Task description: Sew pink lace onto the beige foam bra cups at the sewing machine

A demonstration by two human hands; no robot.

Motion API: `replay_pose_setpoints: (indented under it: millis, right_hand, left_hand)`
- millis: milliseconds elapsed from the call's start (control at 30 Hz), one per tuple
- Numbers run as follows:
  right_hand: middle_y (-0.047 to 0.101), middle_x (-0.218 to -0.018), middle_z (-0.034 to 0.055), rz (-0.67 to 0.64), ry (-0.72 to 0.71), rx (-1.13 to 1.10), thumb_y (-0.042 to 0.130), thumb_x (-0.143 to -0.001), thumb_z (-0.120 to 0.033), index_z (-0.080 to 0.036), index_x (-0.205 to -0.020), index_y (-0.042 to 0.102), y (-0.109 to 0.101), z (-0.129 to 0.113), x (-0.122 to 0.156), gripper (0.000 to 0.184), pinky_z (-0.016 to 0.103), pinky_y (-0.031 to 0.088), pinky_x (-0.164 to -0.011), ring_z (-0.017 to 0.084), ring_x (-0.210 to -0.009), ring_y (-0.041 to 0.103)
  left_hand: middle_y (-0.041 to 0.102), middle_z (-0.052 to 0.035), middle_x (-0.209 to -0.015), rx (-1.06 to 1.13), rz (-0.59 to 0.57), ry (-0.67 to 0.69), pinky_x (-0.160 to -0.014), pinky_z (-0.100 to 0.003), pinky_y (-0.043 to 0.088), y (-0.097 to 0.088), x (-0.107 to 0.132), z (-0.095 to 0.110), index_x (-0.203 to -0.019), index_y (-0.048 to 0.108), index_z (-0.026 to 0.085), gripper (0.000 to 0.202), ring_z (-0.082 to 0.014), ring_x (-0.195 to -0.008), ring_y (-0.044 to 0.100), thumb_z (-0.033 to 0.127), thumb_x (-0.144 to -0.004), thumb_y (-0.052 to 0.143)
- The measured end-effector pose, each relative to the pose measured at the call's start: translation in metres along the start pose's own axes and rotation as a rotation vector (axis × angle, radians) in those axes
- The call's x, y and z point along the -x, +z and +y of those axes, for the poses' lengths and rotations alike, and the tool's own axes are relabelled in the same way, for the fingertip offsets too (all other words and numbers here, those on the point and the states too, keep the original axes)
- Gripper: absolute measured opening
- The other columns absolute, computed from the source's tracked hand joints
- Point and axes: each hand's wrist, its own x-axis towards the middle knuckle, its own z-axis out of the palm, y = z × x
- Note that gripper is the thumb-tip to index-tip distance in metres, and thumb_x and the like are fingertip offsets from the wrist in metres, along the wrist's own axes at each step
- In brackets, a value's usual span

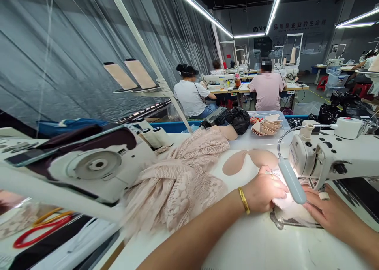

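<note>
My left hand, with a gold bracelet at the wrist, has its fingers curled on a pale piece of fabric beside the needle area of the white sewing machine. My right hand lies flat at the fabric's right edge, fingers stretched towards the presser foot. A lit lamp on a bendable neck hangs in front of the needle and hides part of the fabric and some fingertips. Just beyond my left hand lies a pair of beige bra cups. A heap of pale pink lace spreads to the left.
A clear plastic tray holds stacked beige cups, with a black plastic bag alongside. Another machine and red-handled scissors are at left. Thread cones stand behind the lace. Other people sit at sewing tables farther back.
</note>
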Motion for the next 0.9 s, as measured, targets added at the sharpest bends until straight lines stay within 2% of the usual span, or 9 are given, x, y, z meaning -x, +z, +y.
replay_pose_setpoints:
  millis: [167,267,367,433,533,633,800,900]
  right_hand:
    - [0.07,-0.136,0.0019,0.032,-0.05,0.011,0.046,-0.105,-0.034,-0.038,-0.145,0.058,-0.0009,0.0006,-0.0015,0.042,0.05,0.057,-0.097,0.032,-0.123,0.063]
    - [0.075,-0.124,0.0033,0.055,-0.061,0.01,0.046,-0.105,-0.034,-0.035,-0.137,0.064,0.0002,0.0026,0.0005,0.037,0.049,0.058,-0.094,0.032,-0.117,0.066]
    - [0.077,-0.112,0.0052,0.14,-0.027,-0.024,0.047,-0.105,-0.034,-0.032,-0.122,0.071,0.0028,0.0063,0.0052,0.03,0.049,0.057,-0.096,0.031,-0.111,0.068]
    - [0.075,-0.114,0.0074,0.209,0.0,-0.062,0.048,-0.105,-0.035,-0.028,-0.112,0.071,0.0037,0.0084,0.0075,0.025,0.048,0.056,-0.097,0.031,-0.111,0.068]
    - [0.072,-0.112,0.0082,0.232,0.051,-0.143,0.047,-0.105,-0.035,-0.026,-0.104,0.066,0.0023,0.009,0.0074,0.021,0.044,0.058,-0.089,0.029,-0.105,0.07]
    - [0.071,-0.107,0.0069,0.186,0.108,-0.21,0.045,-0.105,-0.034,-0.028,-0.105,0.062,-0.0007,0.0068,0.0052,0.017,0.04,0.059,-0.079,0.027,-0.097,0.072]
    - [0.071,-0.107,0.0052,0.175,0.129,-0.259,0.046,-0.105,-0.033,-0.029,-0.112,0.058,-0.0022,0.0041,0.0038,0.014,0.039,0.058,-0.081,0.026,-0.094,0.072]
    - [0.07,-0.11,0.0063,0.176,0.099,-0.231,0.046,-0.106,-0.034,-0.029,-0.109,0.059,-0.0009,0.0055,0.0042,0.015,0.039,0.058,-0.079,0.026,-0.097,0.072]
  left_hand:
    - [0.077,-0.0034,-0.119,0.023,0.011,-0.005,-0.101,-0.052,0.026,-0.0009,-0.0001,-0.0002,-0.104,0.073,0.024,0.031,-0.0266,-0.108,0.066,0.007,-0.08,0.062]
    - [0.076,-0.0035,-0.123,0.036,0.012,-0.009,-0.101,-0.051,0.026,-0.0013,-0.0005,0.0001,-0.104,0.072,0.024,0.028,-0.027,-0.112,0.065,0.009,-0.082,0.063]
    - [0.075,-0.0049,-0.123,0.039,0.011,-0.022,-0.101,-0.052,0.025,-0.0011,-0.0009,-0.0005,-0.101,0.072,0.023,0.025,-0.0281,-0.113,0.064,0.009,-0.082,0.063]
    - [0.077,-0.0048,-0.118,0.037,0.011,-0.03,-0.1,-0.051,0.026,-0.0002,-0.0011,-0.0014,-0.099,0.073,0.023,0.024,-0.0267,-0.108,0.066,0.009,-0.082,0.063]
    - [0.078,-0.0039,-0.111,0.023,0.014,-0.022,-0.098,-0.05,0.028,0.0019,-0.0016,-0.0025,-0.094,0.073,0.022,0.023,-0.0247,-0.103,0.067,0.007,-0.08,0.063]
    - [0.078,-0.0036,-0.111,0.013,0.037,-0.009,-0.096,-0.05,0.028,0.0031,-0.0018,-0.0019,-0.092,0.073,0.023,0.021,-0.0242,-0.101,0.067,0.008,-0.081,0.062]
    - [0.077,-0.004,-0.114,-0.012,0.023,-0.009,-0.097,-0.05,0.028,0.0027,-0.0012,0.0017,-0.095,0.072,0.024,0.02,-0.0247,-0.101,0.066,0.012,-0.084,0.062]
    - [0.077,-0.0036,-0.114,0.006,0.024,-0.023,-0.098,-0.05,0.026,0.0037,-0.0003,0.003,-0.095,0.071,0.024,0.018,-0.0243,-0.102,0.065,0.013,-0.085,0.061]
